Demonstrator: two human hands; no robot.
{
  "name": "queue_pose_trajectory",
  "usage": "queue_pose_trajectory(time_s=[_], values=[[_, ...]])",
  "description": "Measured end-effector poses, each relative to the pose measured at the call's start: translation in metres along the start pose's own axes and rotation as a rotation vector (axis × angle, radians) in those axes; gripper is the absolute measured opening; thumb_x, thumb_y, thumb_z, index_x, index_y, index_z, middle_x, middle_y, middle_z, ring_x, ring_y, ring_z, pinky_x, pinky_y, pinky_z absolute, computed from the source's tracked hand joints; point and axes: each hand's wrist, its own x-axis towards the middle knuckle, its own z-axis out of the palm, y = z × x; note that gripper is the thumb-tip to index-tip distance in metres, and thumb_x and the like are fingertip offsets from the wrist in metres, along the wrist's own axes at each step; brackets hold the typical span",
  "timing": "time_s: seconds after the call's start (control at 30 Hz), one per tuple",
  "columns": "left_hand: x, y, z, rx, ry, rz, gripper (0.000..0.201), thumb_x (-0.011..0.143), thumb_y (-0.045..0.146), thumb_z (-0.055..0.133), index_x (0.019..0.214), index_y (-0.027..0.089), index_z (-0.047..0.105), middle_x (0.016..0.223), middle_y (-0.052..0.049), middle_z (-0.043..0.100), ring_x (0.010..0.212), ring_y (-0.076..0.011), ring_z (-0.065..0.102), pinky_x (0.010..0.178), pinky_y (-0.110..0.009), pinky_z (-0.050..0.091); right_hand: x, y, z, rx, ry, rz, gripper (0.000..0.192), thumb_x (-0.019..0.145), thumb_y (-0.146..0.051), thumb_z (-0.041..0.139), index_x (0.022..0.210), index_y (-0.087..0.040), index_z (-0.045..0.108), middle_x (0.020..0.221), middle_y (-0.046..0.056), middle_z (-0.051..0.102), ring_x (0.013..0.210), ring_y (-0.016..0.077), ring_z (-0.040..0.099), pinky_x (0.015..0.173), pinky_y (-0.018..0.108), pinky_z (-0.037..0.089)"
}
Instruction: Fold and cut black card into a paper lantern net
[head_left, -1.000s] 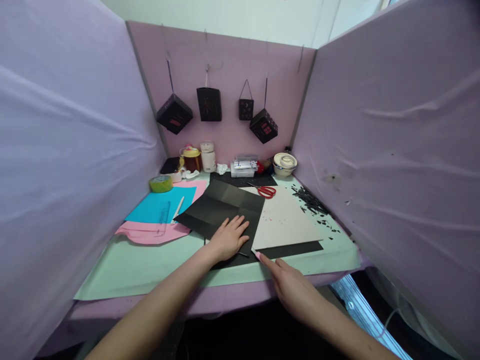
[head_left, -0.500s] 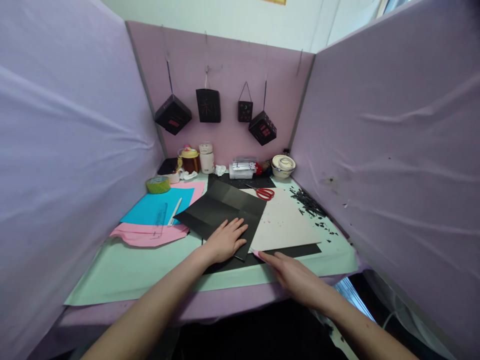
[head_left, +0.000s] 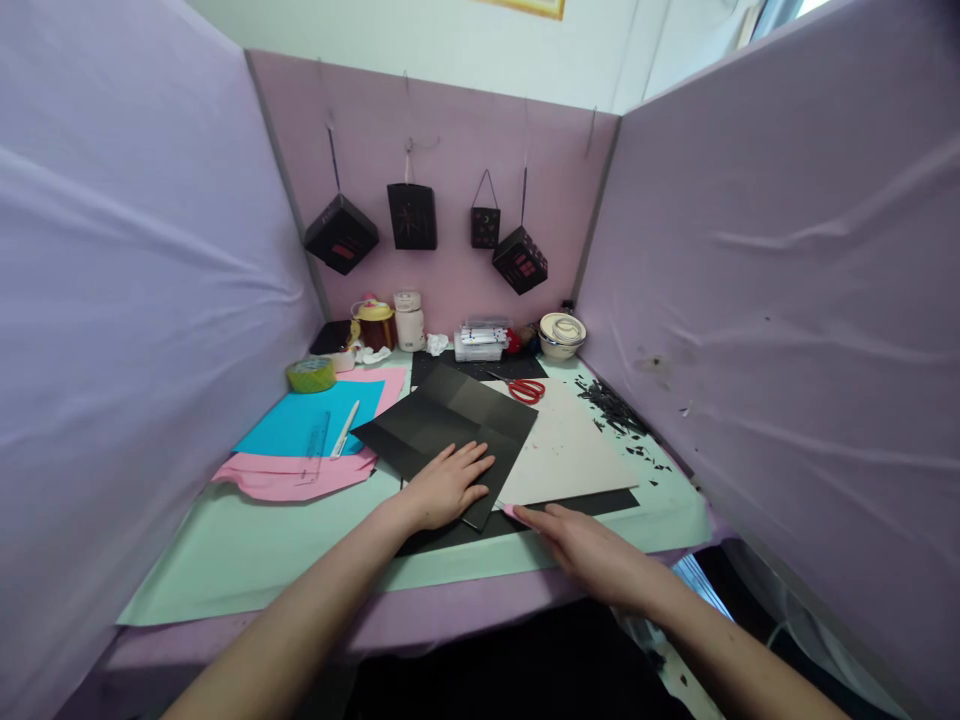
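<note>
My left hand [head_left: 450,484] lies flat with its fingers spread on a creased sheet of black paper [head_left: 420,420], pressing near its lower right part. The sheet sits at an angle over a white board [head_left: 574,450], and more black paper [head_left: 611,502] shows beneath the board's front edge. My right hand [head_left: 574,545] is closed around a small pink utility knife [head_left: 509,511], most of it hidden by the fingers. Its thin tip points to the paper's lower right edge. Red-handled scissors [head_left: 525,390] rest just beyond the sheet.
Black paper scraps [head_left: 611,408] lie at the right. To the left are blue paper [head_left: 281,415], pink paper [head_left: 270,478], a clear ruler [head_left: 316,445], a white pen [head_left: 346,428] and a tape roll [head_left: 311,375]. Bowls [head_left: 562,335] and a marker box [head_left: 481,342] stand behind. Black boxes [head_left: 412,217] hang above.
The view has shifted slightly. The black sheet and both hands keep nearly the same places, with the knife still at the sheet's lower right edge.
</note>
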Motion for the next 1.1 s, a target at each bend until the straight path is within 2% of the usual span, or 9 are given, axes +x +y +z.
queue_pose_trajectory(time_s=[0.63, 0.77, 0.87, 0.93, 1.0, 1.07, 1.1], values=[[0.0, -0.001, -0.002, -0.029, -0.019, -0.001, 0.051, 0.097, 0.044, 0.034, 0.145, 0.027, 0.032, 0.155, -0.002, 0.022, 0.143, -0.0196, 0.018, 0.116, -0.042, 0.013, 0.001, 0.001, -0.006, 0.041, 0.03, -0.047, 0.051, 0.09, -0.017, 0.036, 0.138, -0.031, 0.045, 0.114, 0.007, 0.063, 0.102, 0.0193, 0.06, 0.089, 0.029, 0.043], [0.0, -0.004, -0.002, -0.067, -0.019, 0.005, 0.051, 0.095, 0.043, 0.038, 0.144, 0.028, 0.034, 0.154, -0.003, 0.024, 0.143, -0.0215, 0.02, 0.116, -0.044, 0.013, -0.018, 0.006, -0.022, 0.122, 0.015, -0.063, 0.052, 0.088, -0.017, 0.039, 0.137, -0.032, 0.047, 0.119, 0.005, 0.064, 0.106, 0.0197, 0.059, 0.092, 0.029, 0.041], [-0.001, -0.006, -0.002, -0.116, 0.032, 0.032, 0.052, 0.094, 0.041, 0.042, 0.144, 0.03, 0.034, 0.154, -0.003, 0.026, 0.142, -0.0225, 0.022, 0.115, -0.045, 0.017, -0.041, 0.023, -0.039, 0.202, 0.022, -0.055, 0.053, 0.086, -0.021, 0.046, 0.137, -0.034, 0.047, 0.128, 0.003, 0.059, 0.112, 0.0209, 0.056, 0.096, 0.031, 0.039], [-0.003, -0.007, -0.004, -0.139, 0.109, 0.056, 0.055, 0.092, 0.04, 0.046, 0.145, 0.029, 0.033, 0.155, -0.003, 0.024, 0.143, -0.0227, 0.02, 0.114, -0.043, 0.02, -0.047, 0.041, -0.046, 0.238, 0.146, 0.03, 0.057, 0.084, -0.027, 0.052, 0.14, -0.029, 0.043, 0.123, 0.005, 0.061, 0.104, 0.0217, 0.058, 0.091, 0.032, 0.042], [-0.006, -0.006, -0.008, -0.13, 0.233, 0.062, 0.059, 0.09, 0.041, 0.049, 0.145, 0.028, 0.032, 0.155, -0.004, 0.025, 0.143, -0.0236, 0.02, 0.115, -0.044, 0.019, -0.039, 0.06, -0.048, 0.233, 0.339, 0.134, 0.056, 0.083, -0.033, 0.053, 0.137, -0.023, 0.044, 0.096, 0.005, 0.066, 0.08, 0.0202, 0.059, 0.074, 0.031, 0.045], [-0.009, -0.007, -0.012, -0.104, 0.384, 0.021, 0.06, 0.089, 0.044, 0.05, 0.144, 0.026, 0.034, 0.151, -0.007, 0.033, 0.14, -0.0253, 0.027, 0.115, -0.047, 0.016, -0.015, 0.076, -0.044, 0.235, 0.548, 0.155, 0.033, 0.086, -0.038, 0.047, 0.11, -0.019, 0.059, 0.079, 0.002, 0.061, 0.07, 0.0183, 0.054, 0.067, 0.029, 0.042], [-0.01, -0.008, -0.014, -0.099, 0.452, -0.016, 0.06, 0.089, 0.046, 0.05, 0.143, 0.024, 0.035, 0.148, -0.008, 0.038, 0.137, -0.0261, 0.032, 0.115, -0.049, 0.015, 0.002, 0.083, -0.04, 0.244, 0.657, 0.161, 0.027, 0.087, -0.04, 0.044, 0.093, -0.019, 0.059, 0.074, 0.001, 0.057, 0.068, 0.0176, 0.052, 0.065, 0.028, 0.04]])
